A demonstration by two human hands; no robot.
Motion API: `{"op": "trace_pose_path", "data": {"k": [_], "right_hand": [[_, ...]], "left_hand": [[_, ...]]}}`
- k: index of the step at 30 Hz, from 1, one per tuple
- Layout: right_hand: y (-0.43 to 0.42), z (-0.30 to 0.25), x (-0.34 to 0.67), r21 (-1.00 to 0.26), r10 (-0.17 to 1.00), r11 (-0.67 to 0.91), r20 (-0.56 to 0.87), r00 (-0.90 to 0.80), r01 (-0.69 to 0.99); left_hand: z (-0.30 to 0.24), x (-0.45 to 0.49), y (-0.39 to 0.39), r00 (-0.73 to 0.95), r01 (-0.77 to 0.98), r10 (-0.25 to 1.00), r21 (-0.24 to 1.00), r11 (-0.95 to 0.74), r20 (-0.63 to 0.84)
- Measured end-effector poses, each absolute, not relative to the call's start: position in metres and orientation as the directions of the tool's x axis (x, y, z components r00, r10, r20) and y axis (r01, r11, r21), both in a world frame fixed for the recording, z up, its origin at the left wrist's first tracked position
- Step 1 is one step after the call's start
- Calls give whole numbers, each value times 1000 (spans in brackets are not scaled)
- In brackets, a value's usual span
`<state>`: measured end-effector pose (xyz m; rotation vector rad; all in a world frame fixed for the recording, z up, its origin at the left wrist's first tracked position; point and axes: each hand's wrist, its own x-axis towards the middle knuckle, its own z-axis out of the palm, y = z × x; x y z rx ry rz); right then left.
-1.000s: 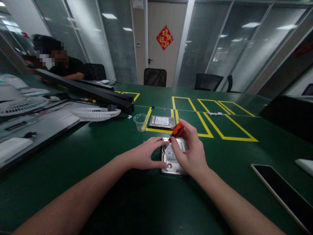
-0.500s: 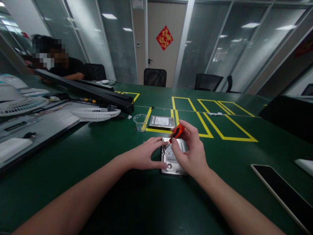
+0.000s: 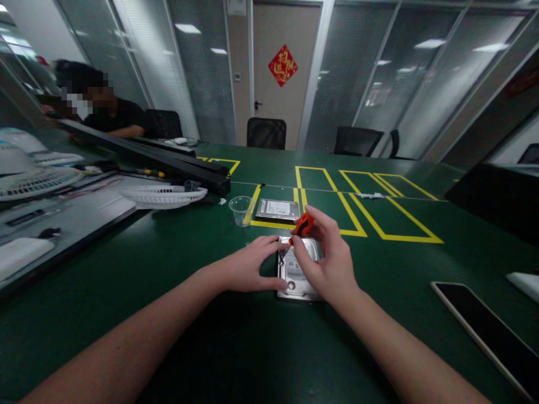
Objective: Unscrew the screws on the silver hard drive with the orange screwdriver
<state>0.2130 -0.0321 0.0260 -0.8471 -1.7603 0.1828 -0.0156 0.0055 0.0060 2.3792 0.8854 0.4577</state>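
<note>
A silver hard drive (image 3: 297, 285) lies flat on the green table in front of me. My left hand (image 3: 255, 262) braces its left side, thumb on the near corner and fingers at the far corner. In my right hand (image 3: 330, 255) is a screwdriver (image 3: 304, 224) with a red and black handle, tilted. Its thin shaft slants down to the left edge of the drive, between my left thumb and fingers. The right hand covers part of the drive's right side. Just beyond lies a second hard drive (image 3: 278, 210) inside a yellow tape outline, beside a clear plastic cup (image 3: 242, 211).
Fan covers (image 3: 164, 195), a flat metal panel (image 3: 101, 205) and long black bars (image 3: 168, 160) crowd the left side. A phone-like slab (image 3: 484, 336) lies at the right. Yellow tape rectangles (image 3: 398, 238) mark the table. Another person (image 3: 113, 115) sits at the far left.
The screwdriver handle has turned slightly in my right fingers. Both hands and the hard drive stay in nearly the same place.
</note>
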Motion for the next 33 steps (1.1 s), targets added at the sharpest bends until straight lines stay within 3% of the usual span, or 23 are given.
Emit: {"op": "trace_pose_path", "data": {"k": [24, 28, 33], "right_hand": [[-30, 23, 212, -434, 554, 747, 825, -111, 505], [-30, 24, 212, -446, 545, 743, 836, -66, 499], [-30, 24, 212, -448, 529, 740, 848, -22, 502]], "left_hand": [[8, -18, 6, 725, 474, 678, 622, -623, 126], [24, -26, 8, 669, 522, 727, 597, -609, 156], [42, -33, 11, 608, 682, 794, 513, -521, -3]]}}
